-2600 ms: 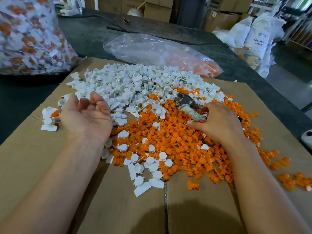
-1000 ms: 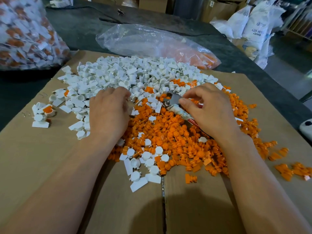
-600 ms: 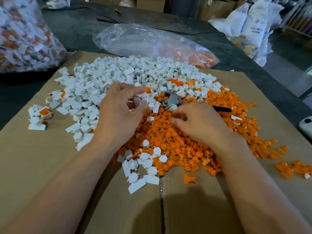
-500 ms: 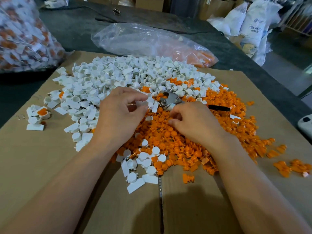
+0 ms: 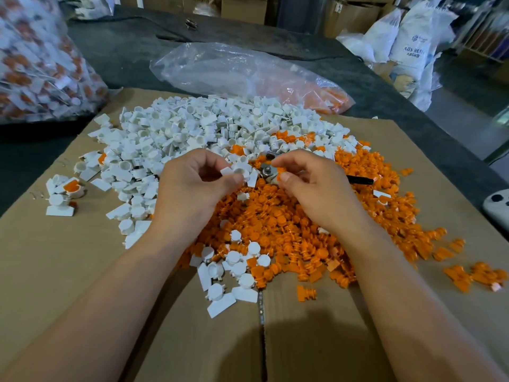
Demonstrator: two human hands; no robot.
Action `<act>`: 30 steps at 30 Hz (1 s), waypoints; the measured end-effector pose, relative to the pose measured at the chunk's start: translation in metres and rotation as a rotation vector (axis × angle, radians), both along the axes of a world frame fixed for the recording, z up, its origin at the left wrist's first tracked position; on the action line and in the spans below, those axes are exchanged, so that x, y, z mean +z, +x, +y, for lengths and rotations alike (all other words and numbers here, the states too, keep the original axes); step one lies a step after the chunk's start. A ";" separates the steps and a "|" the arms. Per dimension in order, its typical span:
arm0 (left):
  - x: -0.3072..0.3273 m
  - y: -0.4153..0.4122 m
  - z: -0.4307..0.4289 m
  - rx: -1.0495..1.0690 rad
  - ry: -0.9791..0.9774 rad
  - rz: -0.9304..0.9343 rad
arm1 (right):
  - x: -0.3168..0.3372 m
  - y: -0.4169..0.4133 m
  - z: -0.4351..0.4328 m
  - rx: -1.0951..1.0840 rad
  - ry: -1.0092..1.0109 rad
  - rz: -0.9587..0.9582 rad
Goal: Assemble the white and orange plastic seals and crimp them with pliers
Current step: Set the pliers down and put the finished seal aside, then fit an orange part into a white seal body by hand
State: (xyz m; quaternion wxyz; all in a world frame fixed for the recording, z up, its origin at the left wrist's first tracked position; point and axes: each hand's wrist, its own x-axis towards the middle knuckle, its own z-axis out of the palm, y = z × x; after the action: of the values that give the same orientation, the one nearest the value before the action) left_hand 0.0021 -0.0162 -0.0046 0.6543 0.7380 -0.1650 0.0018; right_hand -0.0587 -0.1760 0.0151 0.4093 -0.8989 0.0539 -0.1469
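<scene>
Cardboard base (image 5: 68, 271) | left hand (image 5: 190, 186) pinches white seal (image 5: 240, 170) | right hand (image 5: 311, 188) pinches orange plug (image 5: 281, 171) | pliers (image 5: 266, 169) half-hidden behind both

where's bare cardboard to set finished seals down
Bare cardboard at near left, below the small seal cluster and left of the white pile. Another patch at far right, between the orange pile and the dark table. The middle is crowded.

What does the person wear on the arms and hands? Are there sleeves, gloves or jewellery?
No gloves on the left hand or the right hand; the left forearm and the right forearm are bare, no sleeve in view. No ring, watch or bracelet shows.
</scene>
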 end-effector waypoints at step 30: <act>0.003 -0.010 -0.005 -0.129 -0.090 0.070 | -0.007 0.000 0.023 -0.008 -0.014 -0.334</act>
State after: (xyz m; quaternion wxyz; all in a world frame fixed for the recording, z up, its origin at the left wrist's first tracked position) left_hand -0.0074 -0.0212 -0.0012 0.6909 0.6953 -0.1890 -0.0589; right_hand -0.0590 -0.1535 0.0081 0.4059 -0.8644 -0.0125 -0.2964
